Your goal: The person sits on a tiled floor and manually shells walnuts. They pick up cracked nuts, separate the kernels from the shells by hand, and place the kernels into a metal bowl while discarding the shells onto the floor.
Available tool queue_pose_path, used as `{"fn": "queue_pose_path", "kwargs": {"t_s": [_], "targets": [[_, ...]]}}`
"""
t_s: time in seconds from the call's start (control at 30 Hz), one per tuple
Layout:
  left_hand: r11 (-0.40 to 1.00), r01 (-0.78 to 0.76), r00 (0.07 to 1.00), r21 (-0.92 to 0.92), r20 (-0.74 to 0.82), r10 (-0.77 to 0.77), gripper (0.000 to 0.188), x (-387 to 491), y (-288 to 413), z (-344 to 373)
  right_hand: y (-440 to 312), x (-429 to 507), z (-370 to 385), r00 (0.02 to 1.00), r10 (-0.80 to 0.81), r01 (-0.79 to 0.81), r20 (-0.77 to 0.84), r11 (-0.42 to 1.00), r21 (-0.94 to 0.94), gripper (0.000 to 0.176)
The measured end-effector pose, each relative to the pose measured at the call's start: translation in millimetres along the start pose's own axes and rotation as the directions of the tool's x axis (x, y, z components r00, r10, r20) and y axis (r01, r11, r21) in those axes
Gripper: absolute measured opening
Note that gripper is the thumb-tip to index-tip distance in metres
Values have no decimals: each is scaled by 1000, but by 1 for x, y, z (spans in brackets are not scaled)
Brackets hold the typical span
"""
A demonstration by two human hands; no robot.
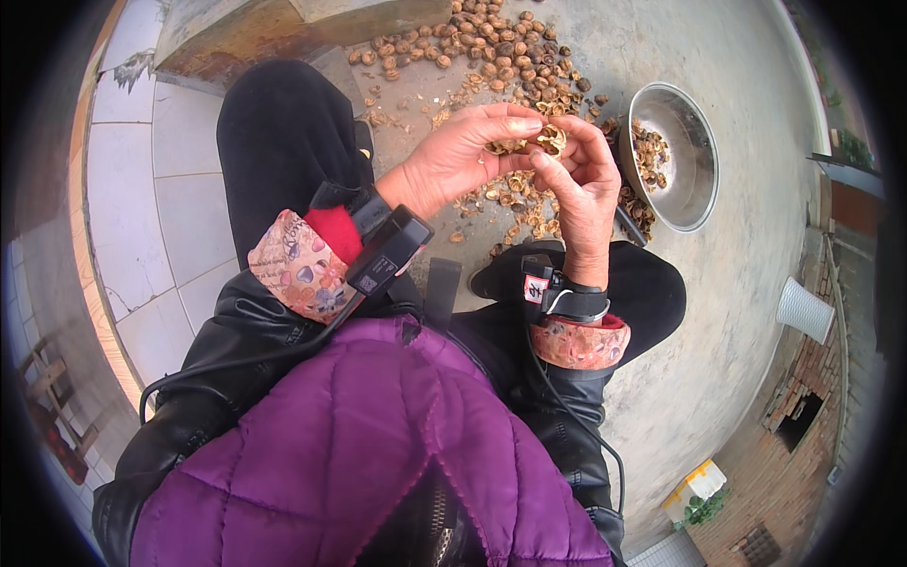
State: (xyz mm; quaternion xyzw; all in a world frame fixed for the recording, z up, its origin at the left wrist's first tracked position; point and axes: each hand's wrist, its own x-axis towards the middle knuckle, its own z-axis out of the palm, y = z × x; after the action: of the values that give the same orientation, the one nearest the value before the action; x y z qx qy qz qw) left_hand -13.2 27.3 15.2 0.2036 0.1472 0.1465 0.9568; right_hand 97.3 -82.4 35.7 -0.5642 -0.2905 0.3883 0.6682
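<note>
My left hand (pixel 453 149) holds a cracked walnut piece (pixel 504 147) against its fingers, with the thumb laid along the top. Between the thumb and fingers of my right hand (pixel 584 166) is a broken walnut shell piece (pixel 551 140), its hollow inside showing. The two hands meet at the fingertips above the floor. Below them lie scattered walnut shell fragments (pixel 524 202). A heap of whole walnuts (pixel 489 42) spreads beyond my hands. To the right, a metal basin (pixel 691 163) stands tilted in view with walnut pieces (pixel 650 156) inside.
A dark cylindrical handle (pixel 631 225) lies among shells beside the basin. At left are a concrete step (pixel 234 42) and white tiles (pixel 191 212). A white ribbed bin (pixel 806 310) and a white box (pixel 698 489) near a plant stand farther right. Cables run along both my sleeves.
</note>
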Motion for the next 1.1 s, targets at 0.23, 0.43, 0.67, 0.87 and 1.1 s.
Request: {"fn": "queue_pose_path", "kwargs": {"t_s": [0.23, 0.43, 0.67, 0.87, 1.1], "targets": [[988, 25, 999, 153, -48, -18, 19, 2, -1, -4, 2, -1, 1, 1000, -19, 20, 21, 995, -93, 32], [997, 8, 1000, 83, -11, -7, 18, -1, -4, -6, 2, 0, 3, 999, 43, -42, -20, 998, 55, 32], [996, 10, 1000, 94, 4, -11, 23, 1, -5, -3, 2, -3, 3, 998, -66, 66, 2, 983, -170, 32], [999, -32, 999, 36, -6, 33, 20, 2, -6, -4, 3, -2, 5, 997, -78, 79, 15, 996, -38, 33], [1000, 4, 1000, -19, 24, -4, 25, 3, -5, -7, 6, -2, 2, 994, -106, 106, 26, 994, -28, 37]]}}
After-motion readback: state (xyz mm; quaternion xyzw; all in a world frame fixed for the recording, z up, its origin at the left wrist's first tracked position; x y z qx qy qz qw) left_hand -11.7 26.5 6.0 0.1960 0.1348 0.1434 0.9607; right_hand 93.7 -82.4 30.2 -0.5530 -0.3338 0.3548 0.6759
